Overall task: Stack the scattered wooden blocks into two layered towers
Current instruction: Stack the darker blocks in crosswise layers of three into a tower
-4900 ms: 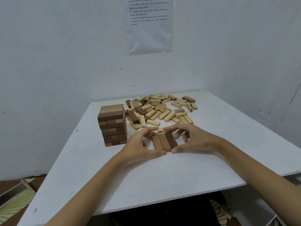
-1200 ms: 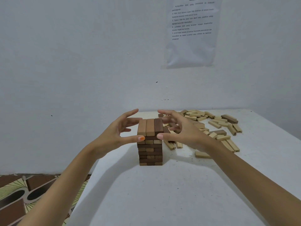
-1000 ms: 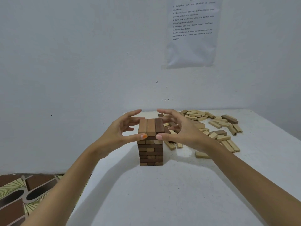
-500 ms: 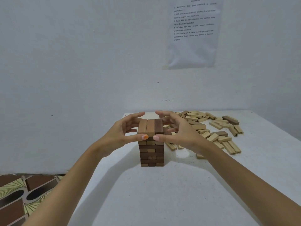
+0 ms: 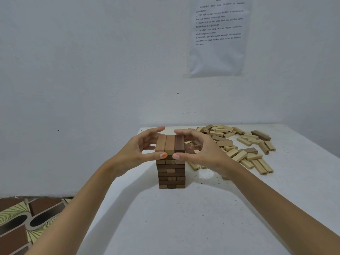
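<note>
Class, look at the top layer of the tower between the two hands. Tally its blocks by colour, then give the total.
Light brown blocks: 2
Dark brown blocks: 1
Total: 3

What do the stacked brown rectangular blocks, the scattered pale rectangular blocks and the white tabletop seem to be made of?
Stacked brown blocks: wood, smooth matt, probably stained; faint grain shows.
Scattered pale blocks: unstained light wood, matt, square-cut ends.
White tabletop: likely painted or laminated board; flat, matt, speckled with marks.
</note>
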`<action>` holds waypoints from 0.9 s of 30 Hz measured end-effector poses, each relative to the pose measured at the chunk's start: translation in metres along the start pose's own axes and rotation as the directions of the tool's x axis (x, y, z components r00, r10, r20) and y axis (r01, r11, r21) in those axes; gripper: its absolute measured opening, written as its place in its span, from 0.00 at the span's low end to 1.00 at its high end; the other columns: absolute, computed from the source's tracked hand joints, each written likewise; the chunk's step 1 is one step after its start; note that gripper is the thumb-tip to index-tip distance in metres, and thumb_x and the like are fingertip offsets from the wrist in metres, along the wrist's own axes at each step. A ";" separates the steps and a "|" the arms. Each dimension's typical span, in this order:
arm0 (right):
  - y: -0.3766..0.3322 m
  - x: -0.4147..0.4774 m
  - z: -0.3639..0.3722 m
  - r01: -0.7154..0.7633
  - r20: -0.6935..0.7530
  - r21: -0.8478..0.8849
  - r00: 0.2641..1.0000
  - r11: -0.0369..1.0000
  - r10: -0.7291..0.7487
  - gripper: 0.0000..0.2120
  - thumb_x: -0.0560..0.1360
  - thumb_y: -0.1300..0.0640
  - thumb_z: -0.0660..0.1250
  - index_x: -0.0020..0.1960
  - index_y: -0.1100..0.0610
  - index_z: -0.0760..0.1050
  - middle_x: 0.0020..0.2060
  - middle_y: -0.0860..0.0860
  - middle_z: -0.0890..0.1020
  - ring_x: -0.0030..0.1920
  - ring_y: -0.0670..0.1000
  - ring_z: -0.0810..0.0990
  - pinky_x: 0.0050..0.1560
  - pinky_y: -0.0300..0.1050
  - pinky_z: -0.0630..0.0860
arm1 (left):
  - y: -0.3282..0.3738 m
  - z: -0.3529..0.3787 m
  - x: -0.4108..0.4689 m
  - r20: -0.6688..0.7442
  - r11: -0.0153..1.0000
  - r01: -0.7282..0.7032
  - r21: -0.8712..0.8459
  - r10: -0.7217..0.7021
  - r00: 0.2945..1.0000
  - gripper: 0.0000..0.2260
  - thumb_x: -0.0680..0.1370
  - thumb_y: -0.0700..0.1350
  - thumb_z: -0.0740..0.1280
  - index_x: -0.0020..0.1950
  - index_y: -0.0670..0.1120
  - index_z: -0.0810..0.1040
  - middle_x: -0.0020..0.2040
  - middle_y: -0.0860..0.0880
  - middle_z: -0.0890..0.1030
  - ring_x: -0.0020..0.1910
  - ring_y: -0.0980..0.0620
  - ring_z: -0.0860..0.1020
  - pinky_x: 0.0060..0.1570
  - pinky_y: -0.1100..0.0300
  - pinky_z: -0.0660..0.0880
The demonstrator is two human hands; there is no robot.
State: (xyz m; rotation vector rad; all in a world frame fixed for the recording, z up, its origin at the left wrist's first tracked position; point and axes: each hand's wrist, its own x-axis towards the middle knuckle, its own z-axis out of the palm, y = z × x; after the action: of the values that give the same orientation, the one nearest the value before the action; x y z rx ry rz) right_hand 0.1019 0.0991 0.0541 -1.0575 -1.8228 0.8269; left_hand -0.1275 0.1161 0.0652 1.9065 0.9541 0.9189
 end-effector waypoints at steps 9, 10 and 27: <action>0.000 -0.001 -0.001 -0.033 0.033 0.006 0.999 0.999 0.033 0.37 0.64 0.43 0.79 0.69 0.40 0.68 0.63 0.40 0.75 0.63 0.39 0.73 0.60 0.40 0.73 | 0.001 0.001 -0.001 -0.001 0.999 0.022 0.030 -0.022 1.000 0.40 0.62 0.57 0.77 0.72 0.58 0.66 0.65 0.53 0.75 0.64 0.54 0.74 0.64 0.57 0.71; -0.001 -0.003 -0.002 -0.045 0.055 0.020 0.998 0.999 0.044 0.40 0.63 0.40 0.78 0.71 0.39 0.65 0.65 0.39 0.74 0.65 0.39 0.72 0.61 0.40 0.72 | 0.001 0.001 -0.003 0.009 0.999 0.028 0.031 -0.028 1.000 0.43 0.62 0.61 0.77 0.73 0.59 0.63 0.68 0.55 0.73 0.67 0.56 0.71 0.66 0.56 0.69; -0.024 -0.036 0.061 -0.208 -0.149 0.435 0.943 0.876 0.298 0.27 0.80 0.35 0.42 0.72 0.42 0.66 0.66 0.35 0.72 0.64 0.27 0.66 0.61 0.24 0.59 | 0.027 0.081 -0.029 -0.413 0.903 0.070 -0.425 -0.262 0.872 0.25 0.80 0.62 0.47 0.75 0.55 0.63 0.71 0.61 0.67 0.70 0.61 0.64 0.66 0.62 0.56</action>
State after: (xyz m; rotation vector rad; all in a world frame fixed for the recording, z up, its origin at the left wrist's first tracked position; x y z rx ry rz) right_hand 0.0488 0.0497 0.0362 -1.0686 -1.2665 1.1530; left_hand -0.0647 0.0541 0.0476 1.2552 1.0863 1.3794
